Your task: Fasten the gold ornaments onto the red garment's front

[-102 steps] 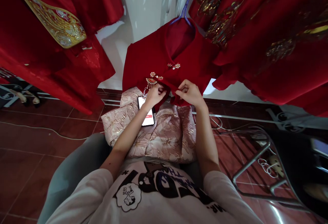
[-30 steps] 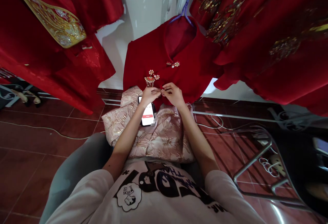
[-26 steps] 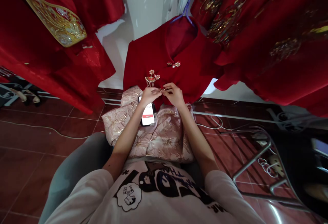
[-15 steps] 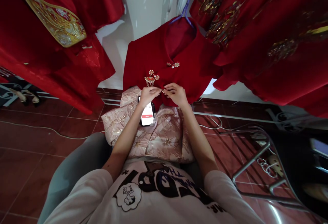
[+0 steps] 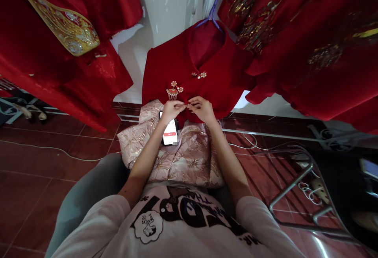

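In front of me a red jacket [image 5: 165, 63] hangs on a purple hanger [image 5: 212, 15]. Pearl-flower fasteners [image 5: 202, 75] sit below its collar, and a fan-shaped brooch [image 5: 172, 91] with hanging tassels is on its left side. My left hand [image 5: 173, 110] and my right hand [image 5: 203, 109] meet at the jacket's front, lower down. Both pinch a small beaded clasp [image 5: 188, 106] between their fingertips; the fingers partly hide it. Beneath my left wrist a lit phone [image 5: 169, 135] lies on pink floral brocade fabric [image 5: 191, 151] across my lap.
Red garments with gold embroidery [image 5: 73, 33] hang at the left, and more beaded red clothes [image 5: 295, 53] at the right. A black chair [image 5: 330, 187] with metal legs stands to the right. White cables [image 5: 73, 157] cross the tiled floor. Shoes [image 5: 32, 112] are at far left.
Almost nothing differs. My fingers have shifted very slightly at the clasp, and the view has moved a touch.
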{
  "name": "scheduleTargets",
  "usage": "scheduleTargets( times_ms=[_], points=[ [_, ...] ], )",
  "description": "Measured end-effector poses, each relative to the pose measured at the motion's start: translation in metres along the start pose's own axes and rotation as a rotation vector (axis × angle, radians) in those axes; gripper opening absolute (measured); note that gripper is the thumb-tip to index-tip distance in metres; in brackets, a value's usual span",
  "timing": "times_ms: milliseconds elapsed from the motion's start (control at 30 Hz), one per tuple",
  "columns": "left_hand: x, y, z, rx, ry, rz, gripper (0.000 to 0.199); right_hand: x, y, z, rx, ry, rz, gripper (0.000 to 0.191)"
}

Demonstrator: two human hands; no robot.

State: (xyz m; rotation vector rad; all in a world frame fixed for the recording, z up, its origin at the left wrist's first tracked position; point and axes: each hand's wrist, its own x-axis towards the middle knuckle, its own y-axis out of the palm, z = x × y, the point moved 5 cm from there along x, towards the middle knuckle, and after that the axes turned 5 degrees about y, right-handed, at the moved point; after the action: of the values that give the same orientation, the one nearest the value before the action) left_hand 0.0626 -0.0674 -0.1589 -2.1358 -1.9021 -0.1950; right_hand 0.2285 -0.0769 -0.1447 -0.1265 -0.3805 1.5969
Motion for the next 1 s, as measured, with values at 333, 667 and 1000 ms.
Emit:
scheduleTargets(
  times_ms=[333,667,1000],
  points=[
    [0.002,0.001,0.002,0.025,0.021,-0.020,0.007,0.000,-0.001,-0.002,-0.043,-0.013,0.039,0.022],
    [-0.001,0.001,-0.006,0.111,0.034,-0.023,0.005,0.000,0.004,-0.003,-0.029,0.006,-0.010,0.021],
    [-0.001,0.002,-0.008,0.183,0.020,0.020,0.007,0.001,0.006,-0.006,-0.039,0.016,-0.025,0.027]
  ],
)
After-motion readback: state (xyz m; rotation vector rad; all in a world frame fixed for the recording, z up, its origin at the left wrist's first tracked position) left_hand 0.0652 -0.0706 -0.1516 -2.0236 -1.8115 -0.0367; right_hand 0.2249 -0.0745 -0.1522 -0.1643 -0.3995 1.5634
